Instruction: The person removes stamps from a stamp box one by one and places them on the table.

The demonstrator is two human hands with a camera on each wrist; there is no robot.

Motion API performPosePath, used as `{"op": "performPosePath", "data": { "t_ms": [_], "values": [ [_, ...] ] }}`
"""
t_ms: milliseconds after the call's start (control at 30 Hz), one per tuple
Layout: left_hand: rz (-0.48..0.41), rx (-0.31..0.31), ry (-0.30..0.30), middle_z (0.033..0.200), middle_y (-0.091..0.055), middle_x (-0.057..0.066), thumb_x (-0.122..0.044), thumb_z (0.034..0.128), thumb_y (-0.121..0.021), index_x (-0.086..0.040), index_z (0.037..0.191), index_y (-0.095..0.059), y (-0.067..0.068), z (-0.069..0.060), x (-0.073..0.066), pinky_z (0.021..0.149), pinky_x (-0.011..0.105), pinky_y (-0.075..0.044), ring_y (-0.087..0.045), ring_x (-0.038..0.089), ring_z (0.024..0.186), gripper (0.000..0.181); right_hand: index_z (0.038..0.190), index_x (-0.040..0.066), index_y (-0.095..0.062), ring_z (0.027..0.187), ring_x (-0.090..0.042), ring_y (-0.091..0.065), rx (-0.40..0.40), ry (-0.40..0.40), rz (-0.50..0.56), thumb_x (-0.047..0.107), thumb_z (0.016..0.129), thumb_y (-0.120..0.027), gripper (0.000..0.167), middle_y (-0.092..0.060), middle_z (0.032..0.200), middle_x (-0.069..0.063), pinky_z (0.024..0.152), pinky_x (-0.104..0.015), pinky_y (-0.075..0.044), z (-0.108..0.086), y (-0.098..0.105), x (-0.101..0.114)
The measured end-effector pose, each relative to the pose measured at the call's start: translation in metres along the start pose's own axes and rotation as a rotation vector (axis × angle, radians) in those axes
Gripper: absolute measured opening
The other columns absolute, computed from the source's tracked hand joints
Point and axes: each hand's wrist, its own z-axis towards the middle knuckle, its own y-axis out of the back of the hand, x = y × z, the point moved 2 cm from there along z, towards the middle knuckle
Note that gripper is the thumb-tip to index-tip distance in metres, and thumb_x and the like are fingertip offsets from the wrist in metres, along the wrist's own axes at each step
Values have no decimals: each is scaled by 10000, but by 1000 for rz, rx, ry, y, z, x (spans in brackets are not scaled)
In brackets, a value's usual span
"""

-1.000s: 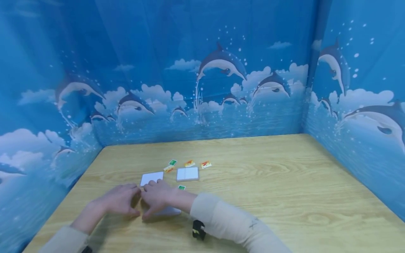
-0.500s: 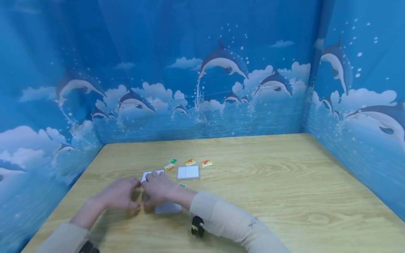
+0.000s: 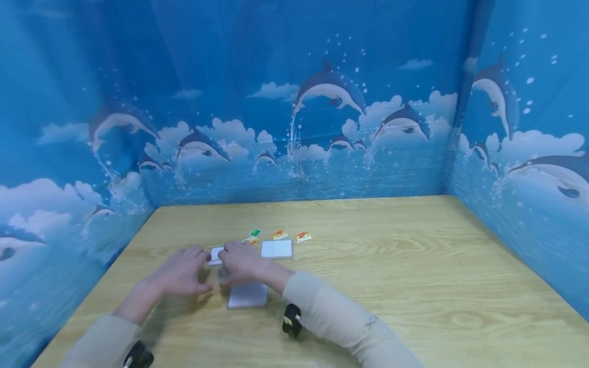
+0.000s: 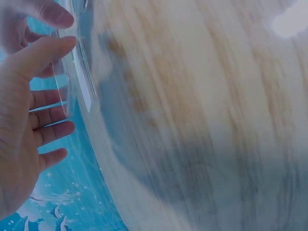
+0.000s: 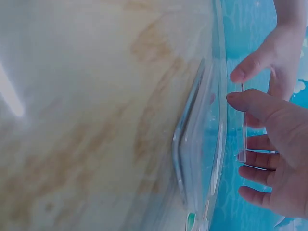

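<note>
Between both hands is a thin, clear plastic piece [image 5: 242, 130], perhaps a lid; its full shape is unclear. My left hand [image 3: 183, 272] pinches one end between thumb and fingers, and my right hand [image 3: 241, 262] pinches the other. The thumbs nearly meet in the right wrist view. In the left wrist view the clear piece [image 4: 64, 91] stands on edge before the fingers. Below the right hand lies a flat white case [image 3: 248, 295]. Behind the hands, a second white case [image 3: 216, 254] is partly covered by the right hand.
A third white case [image 3: 277, 249] lies right of the hands. Small cards are spread behind: a green card [image 3: 255, 232], an orange-and-yellow card [image 3: 279, 234] and a red-and-yellow card [image 3: 303, 236]. Dolphin-print curtains [image 3: 257, 112] border the wooden table [image 3: 391, 276].
Both hands have moved forward, away from me, with the clear piece. The near white case shows more now, while the second one is more covered. The view has shifted slightly.
</note>
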Motion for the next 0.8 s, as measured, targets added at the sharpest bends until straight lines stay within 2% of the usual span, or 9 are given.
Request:
{"op": "performPosePath", "data": {
  "t_ms": [100, 267, 400, 533, 633, 800],
  "values": [
    [8, -2, 9, 960, -584, 83, -427, 658, -769, -20, 1042, -582, -1, 0, 3, 810, 513, -437, -551, 296, 919, 590, 1206, 184, -554, 998, -90, -460, 0, -3, 30, 554, 749, -679, 601, -517, 1102, 49, 816, -258, -419, 1, -1, -4],
    [4, -20, 18, 965, -586, 90, -417, 651, -775, -21, 1032, -584, -1, 2, 6, 810, 518, -438, -552, 304, 926, 582, 1263, 195, -531, 1054, -111, -448, -9, -21, 58, 560, 744, -680, 651, -510, 1156, 42, 867, -287, -402, 1, -1, -9],
    [11, -36, 29, 945, -579, 90, -406, 643, -777, -13, 1023, -587, 0, 6, 8, 791, 507, -444, -550, 297, 907, 579, 1274, 187, -523, 1055, -125, -447, -18, -46, 26, 575, 734, -677, 682, -511, 1157, 35, 852, -284, -399, 3, 1, -12],
    [6, -20, 51, 957, -575, 100, -394, 647, -780, -5, 1037, -586, 3, 11, 10, 789, 506, -451, -547, 300, 911, 584, 1242, 170, -537, 1014, -118, -455, -20, -55, 12, 570, 732, -682, 664, -513, 1114, 35, 796, -252, -417, 4, 3, -18],
    [-10, -3, 67, 990, -572, 113, -386, 662, -775, -1, 1063, -579, 4, 15, 10, 806, 516, -445, -543, 307, 937, 589, 1256, 165, -531, 1031, -122, -456, -26, -56, 41, 559, 741, -682, 666, -513, 1133, 27, 807, -249, -426, 5, 3, -23],
    [-6, -18, 68, 1010, -571, 129, -377, 675, -768, 14, 1085, -575, 3, 21, 11, 807, 506, -447, -542, 304, 937, 598, 1300, 167, -509, 1080, -138, -455, -50, -55, 104, 539, 761, -679, 676, -509, 1191, 9, 867, -278, -423, 5, 1, -31]
  ]
}}
